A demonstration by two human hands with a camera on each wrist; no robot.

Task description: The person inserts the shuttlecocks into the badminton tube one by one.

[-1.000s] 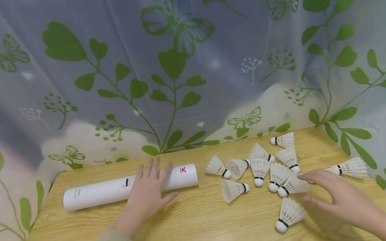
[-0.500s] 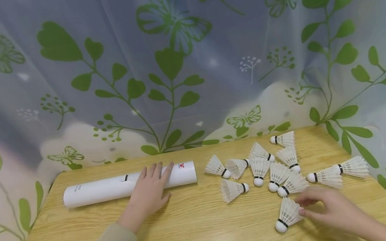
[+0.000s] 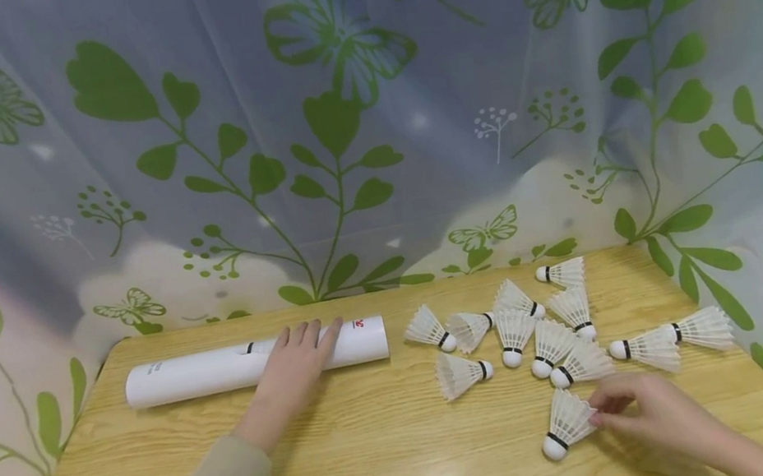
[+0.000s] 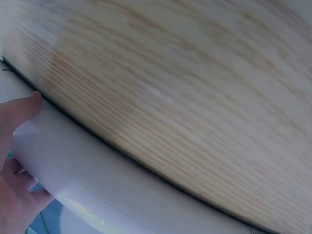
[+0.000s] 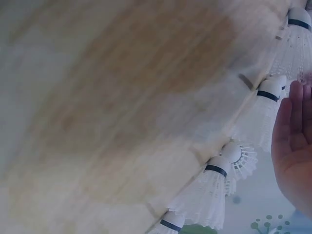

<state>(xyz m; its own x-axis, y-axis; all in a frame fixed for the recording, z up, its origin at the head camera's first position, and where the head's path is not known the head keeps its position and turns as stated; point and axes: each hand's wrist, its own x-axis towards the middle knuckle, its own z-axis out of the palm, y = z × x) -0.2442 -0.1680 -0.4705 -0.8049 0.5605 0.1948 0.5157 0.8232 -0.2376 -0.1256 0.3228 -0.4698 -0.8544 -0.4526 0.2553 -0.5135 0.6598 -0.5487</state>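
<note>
Left hand [image 3: 294,372] spans the white tube [image 3: 190,377] lying on the tabletop [image 3: 393,452], grip curled round it; right hand [image 3: 651,407], grip narrow, pinches the nearest shuttlecock [image 3: 566,418], just beside other shuttlecocks [image 3: 515,329].

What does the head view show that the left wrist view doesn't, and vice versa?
Only the head view shows the shuttlecocks, the right hand pinching one, and the red logo on the white shuttlecock tube. Only the left wrist view clearly shows the left thumb touching the tube. Both show the tube, the left hand and the wooden table.
</note>
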